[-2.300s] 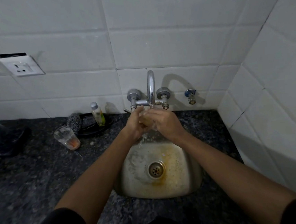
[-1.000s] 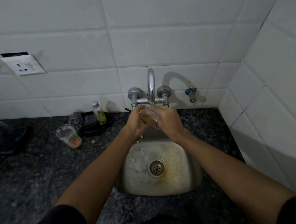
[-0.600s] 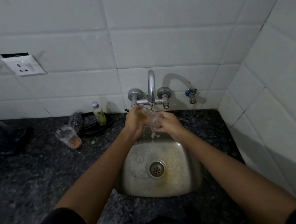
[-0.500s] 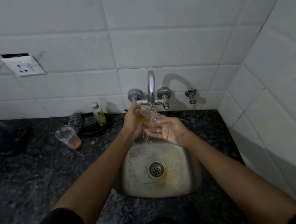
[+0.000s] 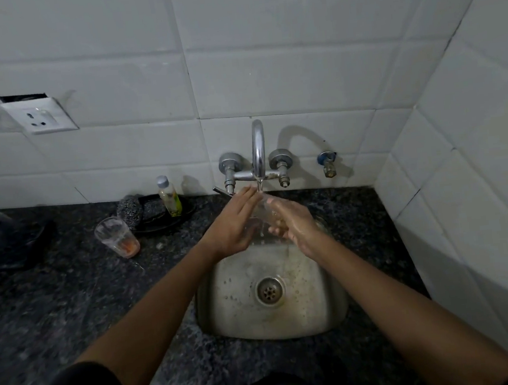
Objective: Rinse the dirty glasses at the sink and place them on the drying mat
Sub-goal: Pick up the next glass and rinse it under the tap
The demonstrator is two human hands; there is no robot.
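A dirty glass (image 5: 117, 237) with orange residue stands on the dark counter (image 5: 55, 304), left of the sink (image 5: 313, 310). Under the tap (image 5: 258, 151), a clear glass (image 5: 262, 216) is held over the sink's back edge: the left hand (image 5: 234, 222) presses it with straight fingers, and the right hand (image 5: 293, 222) curls around it.

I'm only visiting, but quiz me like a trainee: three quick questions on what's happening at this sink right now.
1. True or false: the clear drinking glass between the left hand and right hand sits under the chrome tap.
2. Which stands left of the steel sink? A) blue bowl B) dirty glass with orange residue C) kettle
3. Fill in: the small bottle with the grey cap stands against the ___ wall.

Key: 1 true; 2 B; 3 tiled.
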